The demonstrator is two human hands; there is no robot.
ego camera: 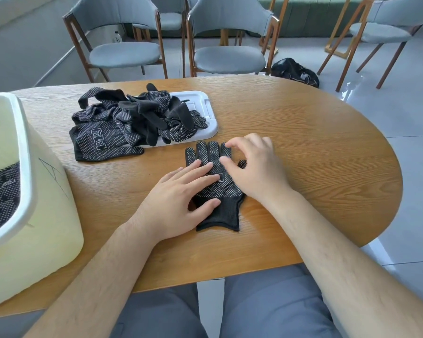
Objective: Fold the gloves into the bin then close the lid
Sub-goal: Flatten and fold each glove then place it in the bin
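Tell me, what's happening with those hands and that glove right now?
Left hand flat, pressing glove on table. Right hand curled over glove's fingers; grip unclear. Glove unfolded. Bin open at left, lid under glove pile.

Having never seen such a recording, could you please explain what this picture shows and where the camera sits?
There is no robot: a person wears a camera on the head, looking down at their bare hands. The left hand lies flat on a black dotted glove spread on the wooden table. The right hand, curled, touches its far end; whether it is pinching, I cannot tell. Behind lies a pile of gloves, partly on a white lid. At left stands the open bin, gloves inside.
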